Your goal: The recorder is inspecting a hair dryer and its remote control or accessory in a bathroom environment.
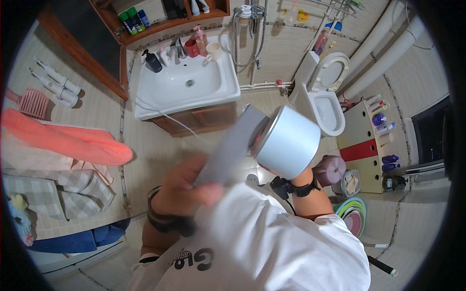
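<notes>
My left hand (185, 185), blurred by motion, is closed around the lower end of a long grey flat-sided object (233, 145). The upper end of that object meets or overlaps a pale blue metallic cylinder (289, 142); whether the two are joined cannot be told. Most of my right hand (269, 170) is hidden behind the cylinder, with its wrist at the cylinder's lower right, so its grip does not show. Black bands circle both wrists. A thin white cable (182, 125) runs from the left towards the grey object and is lost behind it.
Ahead are a white washbasin (196, 82) with bottles and cups, an open wooden cabinet door (87, 51), and a toilet (327, 109). On the left hang a coral towel (69, 140) and a checked cloth (58, 192). A cabinet (358, 145), small bin (351, 183) and stacked basins (353, 214) stand right.
</notes>
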Demonstrator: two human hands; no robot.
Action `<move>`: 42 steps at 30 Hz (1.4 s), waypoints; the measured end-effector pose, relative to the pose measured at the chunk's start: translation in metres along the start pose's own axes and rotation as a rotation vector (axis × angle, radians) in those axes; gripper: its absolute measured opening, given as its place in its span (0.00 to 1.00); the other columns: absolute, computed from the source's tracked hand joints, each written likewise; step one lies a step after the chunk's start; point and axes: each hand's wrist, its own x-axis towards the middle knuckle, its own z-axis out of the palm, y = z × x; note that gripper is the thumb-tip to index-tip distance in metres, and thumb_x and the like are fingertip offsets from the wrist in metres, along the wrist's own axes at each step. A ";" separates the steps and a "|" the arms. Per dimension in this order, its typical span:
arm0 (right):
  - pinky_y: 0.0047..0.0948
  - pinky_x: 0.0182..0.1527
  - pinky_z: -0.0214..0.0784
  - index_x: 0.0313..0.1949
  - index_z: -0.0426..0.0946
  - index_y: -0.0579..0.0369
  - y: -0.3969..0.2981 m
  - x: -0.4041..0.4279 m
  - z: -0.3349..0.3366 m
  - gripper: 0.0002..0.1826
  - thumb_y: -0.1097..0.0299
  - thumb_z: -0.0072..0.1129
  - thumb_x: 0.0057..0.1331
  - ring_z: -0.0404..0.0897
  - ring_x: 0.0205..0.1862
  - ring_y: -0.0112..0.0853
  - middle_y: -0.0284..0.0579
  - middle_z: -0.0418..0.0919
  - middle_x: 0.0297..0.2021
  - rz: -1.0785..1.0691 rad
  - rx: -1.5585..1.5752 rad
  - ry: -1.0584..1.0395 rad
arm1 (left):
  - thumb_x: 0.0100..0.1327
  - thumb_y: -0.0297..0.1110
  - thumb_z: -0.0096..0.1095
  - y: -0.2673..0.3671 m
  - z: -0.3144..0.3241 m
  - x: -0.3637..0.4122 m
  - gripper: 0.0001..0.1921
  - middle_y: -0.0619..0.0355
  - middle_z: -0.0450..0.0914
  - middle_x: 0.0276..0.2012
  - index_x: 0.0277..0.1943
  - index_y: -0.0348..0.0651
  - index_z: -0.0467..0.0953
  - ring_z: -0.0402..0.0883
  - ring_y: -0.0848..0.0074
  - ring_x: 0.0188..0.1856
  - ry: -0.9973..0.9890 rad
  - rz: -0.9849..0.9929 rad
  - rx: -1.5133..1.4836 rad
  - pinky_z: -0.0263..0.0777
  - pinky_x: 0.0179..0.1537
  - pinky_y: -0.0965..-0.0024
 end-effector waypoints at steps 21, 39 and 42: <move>0.29 0.41 0.72 0.38 0.79 0.60 -0.033 -0.013 -0.001 0.12 0.67 0.69 0.58 0.78 0.38 0.33 0.48 0.80 0.36 0.238 0.395 0.164 | 0.60 0.34 0.67 0.010 0.015 0.012 0.11 0.66 0.78 0.31 0.42 0.38 0.80 0.72 0.86 0.31 -0.336 -0.283 -0.291 0.67 0.34 0.78; 0.32 0.35 0.73 0.31 0.76 0.60 -0.038 -0.004 -0.015 0.11 0.66 0.65 0.61 0.79 0.31 0.35 0.46 0.79 0.32 -0.371 -0.082 0.191 | 0.58 0.37 0.68 -0.007 0.007 0.007 0.18 0.60 0.76 0.25 0.43 0.30 0.75 0.70 0.84 0.21 -0.373 -0.338 -0.594 0.60 0.22 0.77; 0.32 0.40 0.75 0.38 0.77 0.63 -0.039 -0.013 -0.008 0.13 0.63 0.62 0.63 0.80 0.36 0.37 0.49 0.81 0.36 -0.181 0.075 0.196 | 0.58 0.35 0.68 -0.007 0.007 0.007 0.16 0.61 0.77 0.26 0.43 0.32 0.75 0.71 0.83 0.22 -0.385 -0.310 -0.610 0.62 0.24 0.78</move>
